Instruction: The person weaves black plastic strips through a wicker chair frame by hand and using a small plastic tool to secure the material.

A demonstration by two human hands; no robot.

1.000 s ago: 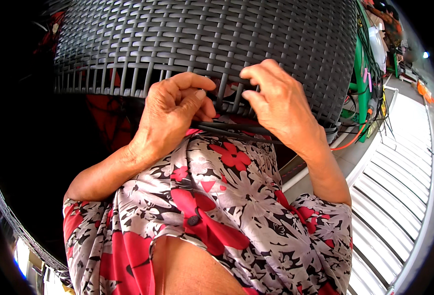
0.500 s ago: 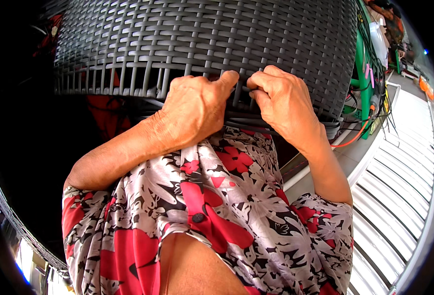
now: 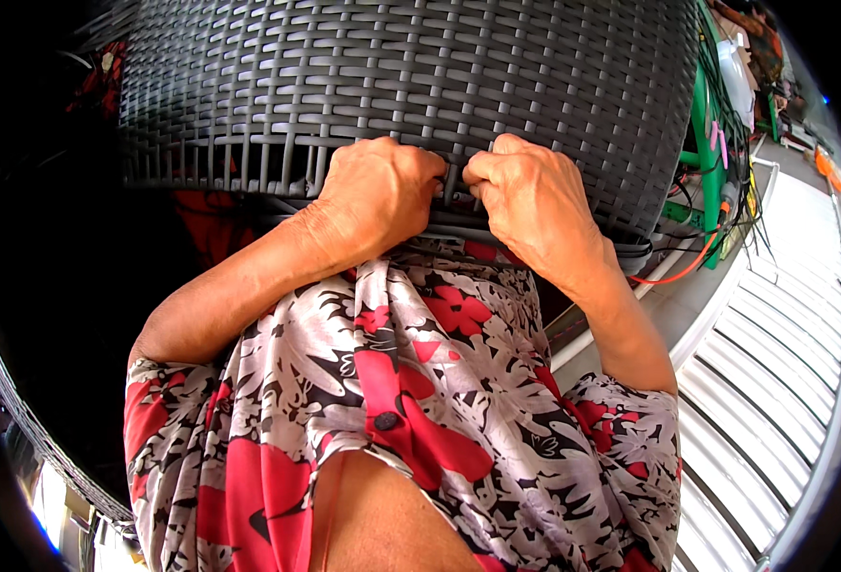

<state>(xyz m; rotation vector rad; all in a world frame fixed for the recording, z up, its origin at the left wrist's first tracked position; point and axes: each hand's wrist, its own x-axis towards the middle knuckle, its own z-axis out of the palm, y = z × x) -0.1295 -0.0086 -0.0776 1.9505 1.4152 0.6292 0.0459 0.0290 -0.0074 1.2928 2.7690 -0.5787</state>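
A dark grey woven wicker panel (image 3: 401,71) curves across the top of the view. Along its near edge, upright strands (image 3: 239,164) stand bare on the left, without cross weave between them. My left hand (image 3: 378,195) is closed at this edge, knuckles up, its fingers curled round a wicker strand. Just to the right, my right hand (image 3: 540,200) is closed too, thumb and forefinger pinching at the same edge. The two hands are a small gap apart, with an upright strand showing between them. Most of what the fingers grip is hidden behind them.
Loose dark strands (image 3: 635,250) bunch below the panel's right corner. A green frame (image 3: 707,143) with hanging black strips stands at the right, beside an orange cord (image 3: 678,276). A white slatted rack (image 3: 773,353) lies farther right. Deep shadow covers the left.
Both hands have come a little closer together along the edge. My left thumb, raised before, is now folded in. The panel has shifted slightly to the right and down.
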